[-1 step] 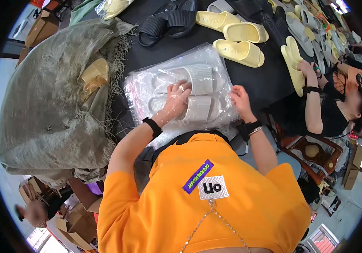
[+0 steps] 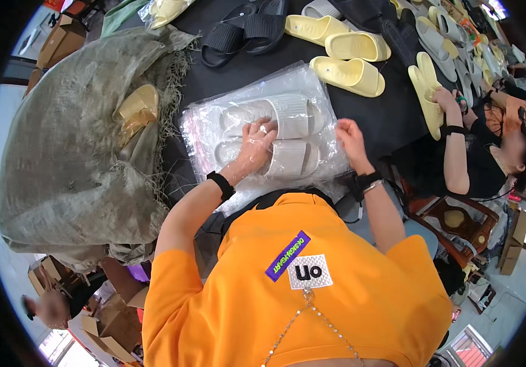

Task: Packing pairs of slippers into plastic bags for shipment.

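In front of me lies a clear plastic bag [image 2: 205,131] holding a pair of light grey slide slippers [image 2: 291,116], side by side. My left hand [image 2: 257,145] presses on the bag over the slippers, its fingers bent and close together, gripping through the plastic. At the bag's right edge is my right hand [image 2: 350,142], its fingers curled in a pinch on the plastic rim. Both wrists wear dark bands. The exact grip of the left fingertips is hidden behind the hand.
A large grey-green woven sack [image 2: 85,147] bulges at the left of the dark table [image 2: 385,116]. Black slides [image 2: 263,27] and yellow slides [image 2: 351,76] lie beyond the bag. At the right a person [image 2: 489,147] holds yellow slides [image 2: 425,92] beside a wooden chair [image 2: 455,223].
My right hand's fingers have curled in slightly and shifted a little at the bag's edge. The left hand and the bag look unmoved.
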The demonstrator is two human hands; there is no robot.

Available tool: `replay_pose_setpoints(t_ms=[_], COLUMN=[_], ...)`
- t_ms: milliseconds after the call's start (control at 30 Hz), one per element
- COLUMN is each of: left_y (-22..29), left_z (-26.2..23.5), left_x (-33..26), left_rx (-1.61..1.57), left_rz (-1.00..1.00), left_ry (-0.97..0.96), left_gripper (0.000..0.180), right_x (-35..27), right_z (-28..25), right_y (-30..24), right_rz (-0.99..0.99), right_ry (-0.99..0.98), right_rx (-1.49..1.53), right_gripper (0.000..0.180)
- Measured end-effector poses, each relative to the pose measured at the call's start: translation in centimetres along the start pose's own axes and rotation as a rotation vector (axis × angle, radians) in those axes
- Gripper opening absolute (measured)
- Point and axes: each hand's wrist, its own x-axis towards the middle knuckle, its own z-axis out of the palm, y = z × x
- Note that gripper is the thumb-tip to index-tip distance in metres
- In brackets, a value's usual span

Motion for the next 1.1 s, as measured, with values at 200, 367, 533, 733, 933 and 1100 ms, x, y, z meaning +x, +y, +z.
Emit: replay_pose_setpoints(t_ms=[200, 367, 533, 733, 933, 1100], left_y=[1.1, 0.9, 0.1, 0.0, 0.0, 0.2], left_z=[-0.5, -1.0, -0.1, 0.1, 0.4, -0.2], left_x=[-1.3, -2.2, -3.4, -3.6, -4.2, -3.4], left_rx=[0.066, 0.026, 0.088, 0.073, 0.125, 0.098], left_rz=[0.099, 0.034, -0.066, -0.091, -0.153, -0.129], left_ry=[-0.035, -0.003, -0.085, -0.126, -0.152, -0.166], left_gripper=[0.034, 0.036, 0.035, 0.034, 0.033, 0.034], right_x=[4.6, 6.6, 6.3, 7.8, 5.3, 7.8], right_z=[2.5, 3.4, 3.9, 1.7, 3.6, 2.9], right_y=[-3.7, -3.6, -4.6, -3.7, -7.0, -3.0], right_rz=[-0.117, -0.183, -0.061, -0.111, -0.119, -0.166], right_ry=[-0.188, -0.129, -0.15, -0.011, 0.067, -0.033], right_rx=[-0.262, -0.273, 0.212, 0.448, -0.084, -0.421], right_gripper=[0.035, 0.022, 0.008, 0.018, 0.048, 0.029])
